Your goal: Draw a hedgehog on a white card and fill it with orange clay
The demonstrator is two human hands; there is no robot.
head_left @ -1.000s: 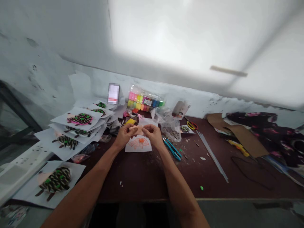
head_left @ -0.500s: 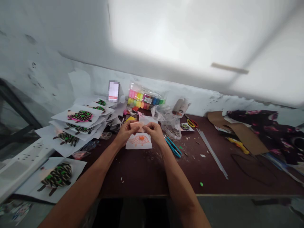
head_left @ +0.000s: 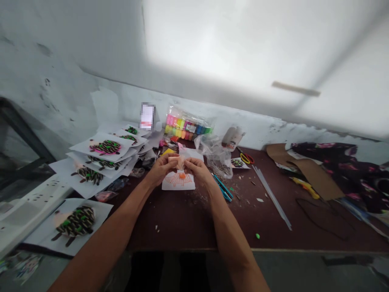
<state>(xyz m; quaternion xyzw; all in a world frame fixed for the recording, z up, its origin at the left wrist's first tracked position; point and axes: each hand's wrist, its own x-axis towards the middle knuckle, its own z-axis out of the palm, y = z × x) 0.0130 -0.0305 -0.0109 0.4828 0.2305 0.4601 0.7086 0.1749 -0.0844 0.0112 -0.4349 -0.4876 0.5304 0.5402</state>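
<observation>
Between my left hand and my right hand is a small peach-coloured clay packet. Both hands pinch it, the left at one side and the right at a crinkled, clear-looking end. Just below them, on the dark table, lies a white paper with an orange scribbled drawing. A small orange lump rests on that drawing. My fingers cover part of the packet and the paper's upper edge.
At left are stacked sheets with hedgehog-like clay pictures. Coloured clay packs, a clear plastic bag and a glue bottle stand at the back. To the right lie a teal cutter, scissors and glue sticks.
My hands have stayed over the paper, and my right fingers have shifted at the packet's end, which now looks crinkled. The view has moved slightly to the left.
</observation>
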